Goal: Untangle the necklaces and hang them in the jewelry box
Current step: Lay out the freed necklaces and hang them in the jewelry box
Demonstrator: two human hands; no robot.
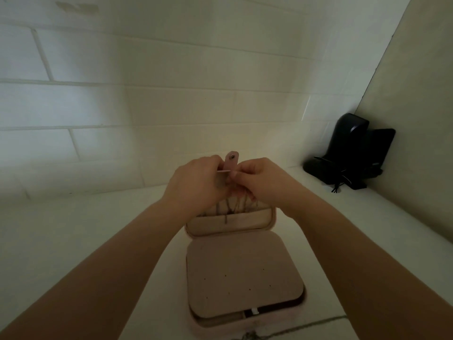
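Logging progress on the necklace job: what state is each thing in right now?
Jewelry box: open, lid upright.
Snap strap: unsnapped, standing up.
Necklaces: chains dangling inside the lid.
Left hand: pinched at the lid's top.
Right hand: pinched there too.
Black device: standing in the corner.

Dim room — pale tiled wall

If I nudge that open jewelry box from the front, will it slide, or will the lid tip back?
The jewelry box probably slides readily: it looks small and soft-sided on a smooth white counter. Its upright lid may tip back, since both hands, left hand and right hand, work near its top edge.
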